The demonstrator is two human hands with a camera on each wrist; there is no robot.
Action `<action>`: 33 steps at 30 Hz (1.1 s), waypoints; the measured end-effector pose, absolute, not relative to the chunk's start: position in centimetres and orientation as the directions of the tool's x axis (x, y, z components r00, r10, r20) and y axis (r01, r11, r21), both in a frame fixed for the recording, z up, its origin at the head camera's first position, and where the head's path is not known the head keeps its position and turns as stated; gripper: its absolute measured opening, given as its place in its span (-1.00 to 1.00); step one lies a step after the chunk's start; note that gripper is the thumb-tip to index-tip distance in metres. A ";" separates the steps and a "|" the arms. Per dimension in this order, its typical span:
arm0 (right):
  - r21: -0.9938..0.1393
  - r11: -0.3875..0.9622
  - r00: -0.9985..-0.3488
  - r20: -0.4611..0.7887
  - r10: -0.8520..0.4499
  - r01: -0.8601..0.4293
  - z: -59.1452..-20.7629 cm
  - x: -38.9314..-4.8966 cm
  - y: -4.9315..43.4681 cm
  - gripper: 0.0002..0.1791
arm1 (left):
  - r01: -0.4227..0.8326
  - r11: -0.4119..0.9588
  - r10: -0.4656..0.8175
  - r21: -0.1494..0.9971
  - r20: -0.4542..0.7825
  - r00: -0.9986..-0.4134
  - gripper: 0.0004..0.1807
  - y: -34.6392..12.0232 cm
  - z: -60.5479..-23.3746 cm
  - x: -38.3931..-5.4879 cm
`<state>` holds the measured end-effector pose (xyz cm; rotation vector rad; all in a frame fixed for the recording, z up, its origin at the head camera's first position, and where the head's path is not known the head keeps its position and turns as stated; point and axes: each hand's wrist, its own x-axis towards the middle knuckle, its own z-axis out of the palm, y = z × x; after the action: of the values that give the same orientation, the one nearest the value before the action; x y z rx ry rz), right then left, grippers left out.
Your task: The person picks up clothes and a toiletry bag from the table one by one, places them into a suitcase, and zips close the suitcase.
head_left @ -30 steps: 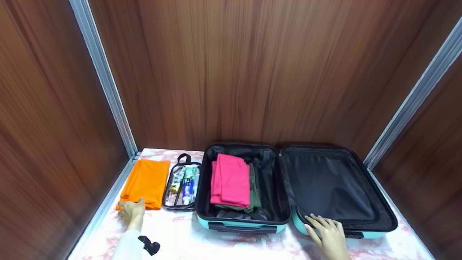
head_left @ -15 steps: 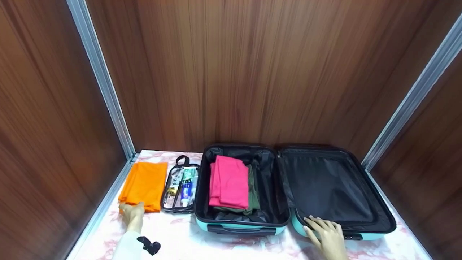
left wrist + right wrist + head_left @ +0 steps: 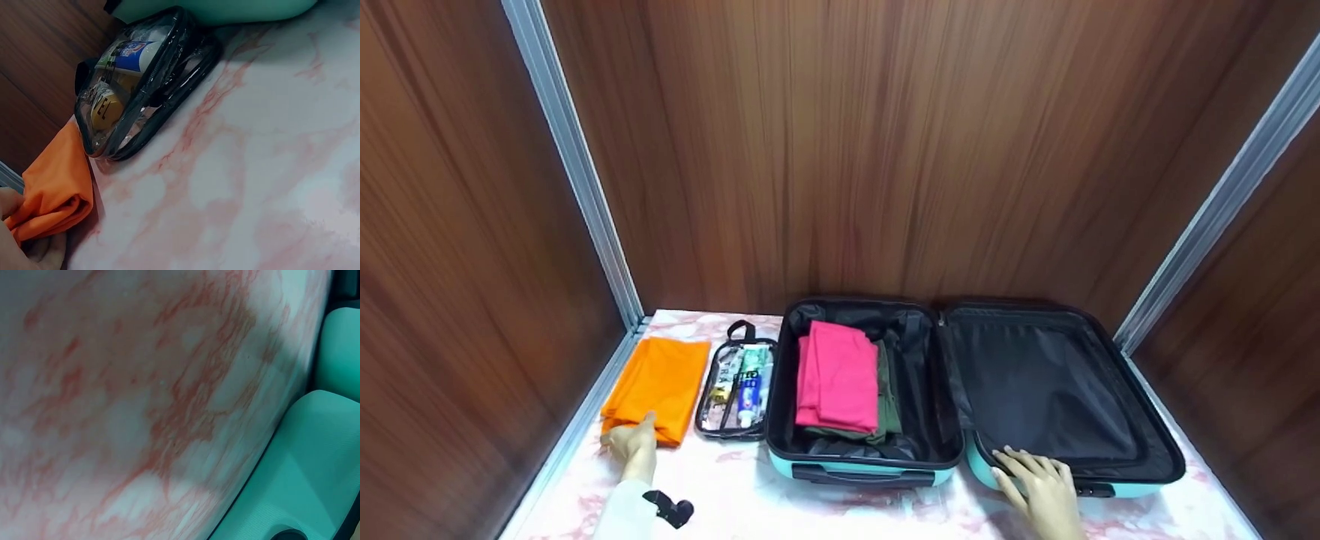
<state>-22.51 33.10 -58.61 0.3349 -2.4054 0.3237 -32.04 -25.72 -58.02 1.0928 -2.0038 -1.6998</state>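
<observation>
My left hand point(image 3: 631, 444) pinches the near edge of a folded orange cloth point(image 3: 664, 379), which lies at the left end of the table. In the left wrist view the thumb is above the orange cloth point(image 3: 59, 180) and the fingers reach underneath. My right hand point(image 3: 1044, 484) rests with loosely extended fingers on the near rim of the suitcase lid point(image 3: 1050, 397). The suitcase point(image 3: 919, 382) lies open, turquoise outside and black inside. Within its left half, a folded pink cloth point(image 3: 840, 379) sits on a dark green one point(image 3: 889, 397).
Between the orange cloth and the suitcase lies a clear zipped toiletry bag point(image 3: 735, 394) with a toothpaste tube inside. Wood-grain panels point(image 3: 840, 150) stand behind and at both sides. The table point(image 3: 780, 510) has a pink marbled top.
The near edge of the orange cloth has shifted slightly toward me and to the left, with my left hand on it. My right hand stays on the lid rim.
</observation>
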 end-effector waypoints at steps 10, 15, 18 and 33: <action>-0.158 0.935 -0.751 0.644 -0.146 -0.317 -58.6 -22.5 33.1 -0.68 | -0.306 -0.070 -0.690 0.950 -0.268 -0.673 -0.40 -25.5 -58.3 -31.7; -0.158 0.931 -0.745 0.650 -0.152 -0.328 -58.5 -22.5 33.0 -0.67 | -0.353 -0.013 -0.688 0.936 -0.264 -0.676 -0.35 -25.5 -58.4 -31.4; -0.155 0.928 -0.739 0.655 -0.159 -0.338 -58.5 -22.5 33.0 -0.67 | -0.338 -0.012 -0.688 0.941 -0.254 -0.680 -0.33 -25.5 -58.5 -31.5; -0.140 0.923 -0.702 0.692 -0.168 -0.358 -58.9 -22.6 33.3 -0.66 | -0.233 -0.160 -0.649 0.959 -0.281 -0.707 -0.12 -25.0 -58.7 -32.1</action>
<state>-22.59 33.27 -58.89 0.3715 -2.3555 0.3433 -32.10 -25.02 -58.67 1.0046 -1.8047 -1.9392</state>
